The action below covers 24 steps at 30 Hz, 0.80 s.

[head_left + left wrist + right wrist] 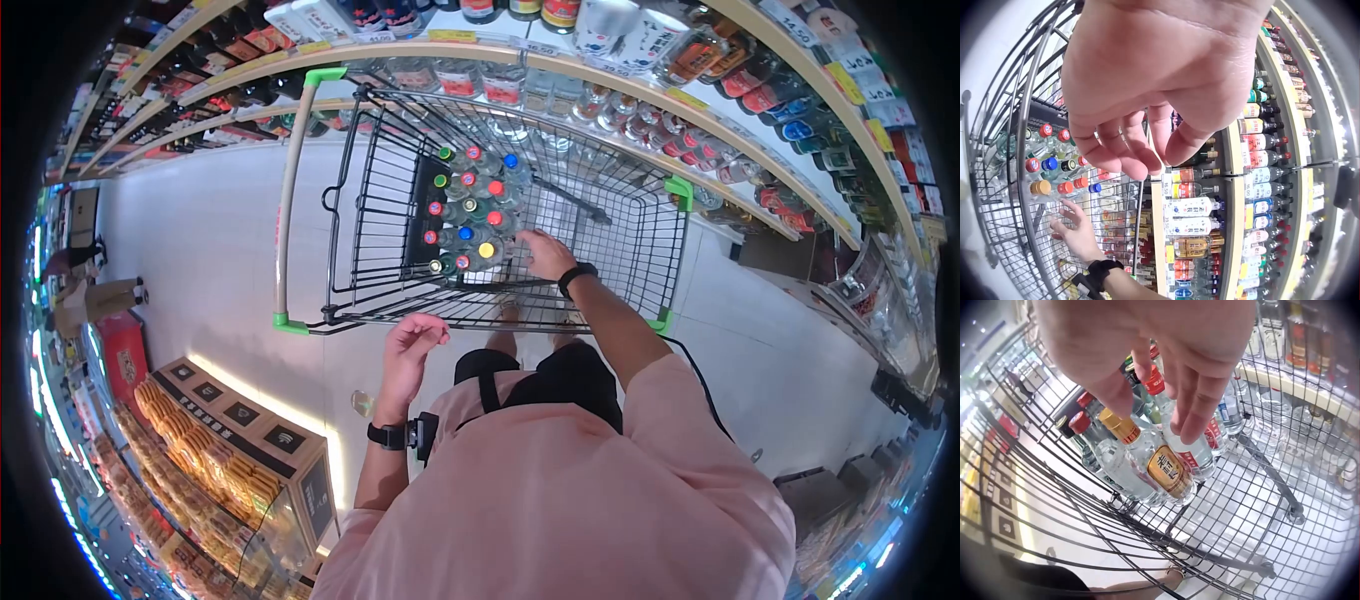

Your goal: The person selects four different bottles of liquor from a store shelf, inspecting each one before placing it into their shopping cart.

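Inside the cart (681, 190), my empty, half-open right hand (547, 257), too near the glass bottles (1169, 472), could tip one; my left hand (408, 352) curls loosely, empty.

The clear bottles (1129, 469) wear red, blue, green and gold caps (496, 188); one label (1169, 470) is gold with black characters. The cart (650, 240) is a black grid with bright green corners (681, 190). The shirt (560, 490) is plain pale pink, the wristbands (576, 279) black, the floor (215, 250) whitish.
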Motion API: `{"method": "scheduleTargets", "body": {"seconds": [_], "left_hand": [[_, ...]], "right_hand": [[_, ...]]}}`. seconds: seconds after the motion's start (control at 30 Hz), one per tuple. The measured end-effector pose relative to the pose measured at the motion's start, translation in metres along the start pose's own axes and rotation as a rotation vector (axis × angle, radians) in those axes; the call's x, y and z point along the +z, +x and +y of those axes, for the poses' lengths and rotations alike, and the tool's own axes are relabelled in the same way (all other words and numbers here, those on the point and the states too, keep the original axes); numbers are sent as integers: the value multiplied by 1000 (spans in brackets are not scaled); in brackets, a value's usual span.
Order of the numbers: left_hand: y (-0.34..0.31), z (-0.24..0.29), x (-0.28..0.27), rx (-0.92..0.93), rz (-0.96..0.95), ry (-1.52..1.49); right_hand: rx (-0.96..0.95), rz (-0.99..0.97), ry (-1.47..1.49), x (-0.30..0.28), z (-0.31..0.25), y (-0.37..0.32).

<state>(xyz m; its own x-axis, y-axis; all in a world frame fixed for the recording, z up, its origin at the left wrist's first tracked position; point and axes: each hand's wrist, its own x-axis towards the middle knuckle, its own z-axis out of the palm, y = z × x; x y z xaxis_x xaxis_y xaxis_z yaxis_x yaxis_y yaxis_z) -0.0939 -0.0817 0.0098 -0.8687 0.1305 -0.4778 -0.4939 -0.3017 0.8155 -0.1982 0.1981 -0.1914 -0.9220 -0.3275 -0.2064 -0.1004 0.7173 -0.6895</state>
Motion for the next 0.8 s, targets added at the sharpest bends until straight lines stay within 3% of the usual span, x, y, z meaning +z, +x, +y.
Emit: {"method": "scheduleTargets", "body": {"seconds": [0.1, 0.2, 0.37, 0.47, 0.6, 0.8], "left_hand": [[-3, 1, 13, 22, -67, 22], [-2, 3, 38, 40, -133, 39], [1, 4, 84, 73, -143, 41], [3, 2, 113, 85, -163, 2], [0, -4, 140, 105, -177, 59], [-26, -8, 177, 131, -164, 115]], "right_hand": [[173, -29, 251, -35, 17, -11], [167, 269, 413, -70, 31, -44], [343, 274, 422, -128, 52, -116], [325, 368, 422, -140, 66, -146], [358, 435, 698, -139, 86, -164], [342, 444, 545, -158, 97, -196]]}}
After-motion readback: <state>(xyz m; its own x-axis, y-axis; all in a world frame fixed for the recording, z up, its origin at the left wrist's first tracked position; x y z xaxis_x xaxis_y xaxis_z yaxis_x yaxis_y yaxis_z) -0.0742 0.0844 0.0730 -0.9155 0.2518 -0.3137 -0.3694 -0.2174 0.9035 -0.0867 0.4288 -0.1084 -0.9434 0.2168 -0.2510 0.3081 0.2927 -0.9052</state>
